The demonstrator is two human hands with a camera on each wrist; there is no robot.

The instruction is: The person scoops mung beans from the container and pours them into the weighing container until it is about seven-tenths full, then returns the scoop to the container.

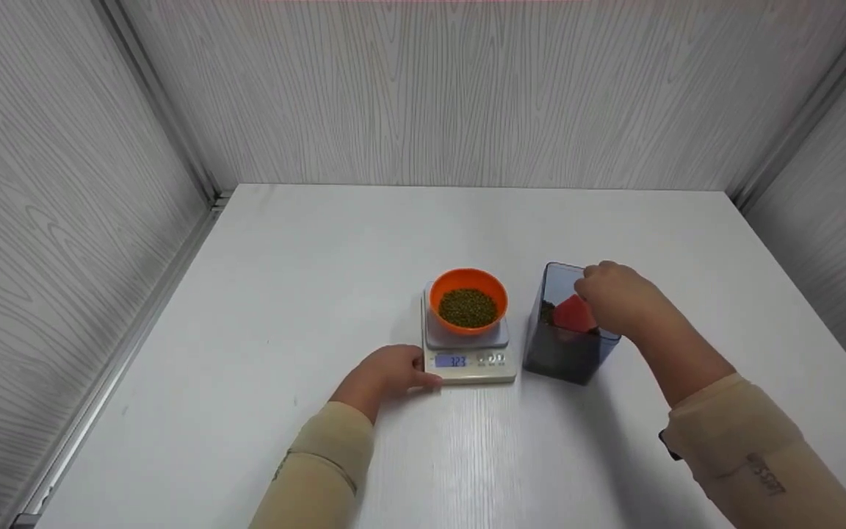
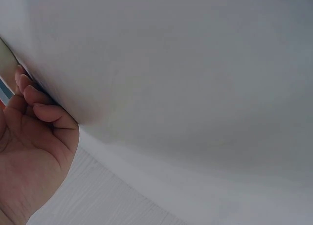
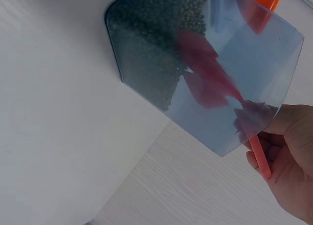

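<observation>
My left hand (image 1: 388, 371) grips the left front corner of a white kitchen scale (image 1: 478, 375), thumb along its front edge. In the left wrist view, that hand's fingers (image 2: 35, 95) curl against the scale's side. On the scale sits an orange bowl (image 1: 467, 278) holding small green beans (image 1: 468, 308); the display (image 1: 451, 361) is lit with digits. To the right stands a clear bluish bin (image 1: 561, 361), partly filled with the same beans. My right hand (image 1: 621, 300) holds a red scoop (image 1: 573, 314) by its handle (image 3: 261, 159), the scoop's head inside the bin at the beans.
The white tabletop (image 1: 305, 272) spreads around the scale and bin. Grey wood-grain panels (image 1: 423, 95) stand along the back and both sides. The bin is close beside the scale's right edge.
</observation>
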